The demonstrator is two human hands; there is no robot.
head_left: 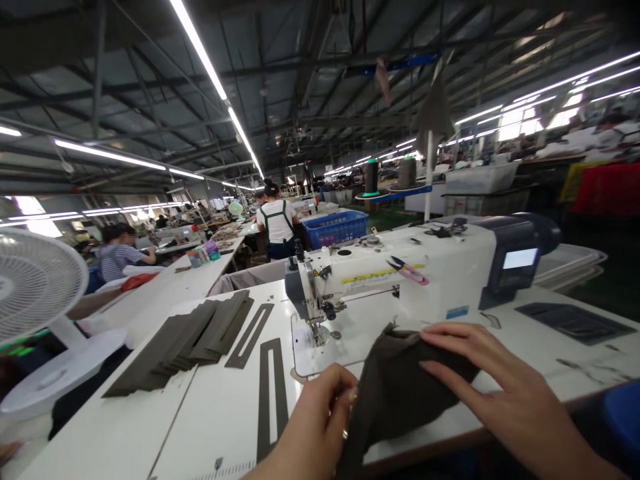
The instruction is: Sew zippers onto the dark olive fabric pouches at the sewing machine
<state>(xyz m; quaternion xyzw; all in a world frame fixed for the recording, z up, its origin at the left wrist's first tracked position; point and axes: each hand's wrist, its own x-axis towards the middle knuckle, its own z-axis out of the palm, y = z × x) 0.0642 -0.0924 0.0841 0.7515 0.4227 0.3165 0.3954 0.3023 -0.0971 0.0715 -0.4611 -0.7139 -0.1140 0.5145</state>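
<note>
A dark grey-brown piece of fabric (400, 387) is held up in front of the sewing machine (380, 260), partly folded and draping over the table's front edge. My left hand (325, 413) pinches its left edge between thumb and fingers. At its upper right, my right hand (490, 373) grips the cloth, fingers on top and thumb against the near face. The machine's needle and presser foot (319, 331) stand just beyond the fabric. Left of my left hand lie two flat slotted strips, a nearer one (265, 393) and a farther one (249, 340).
A fanned stack of dark fabric panels (190, 340) lies on the white table (200, 420) at left. Pink-handled thread snips (409, 270) rest on the machine. A white fan (35, 287) stands far left. Behind are a blue crate (335, 227), thread cones (371, 177) and people working.
</note>
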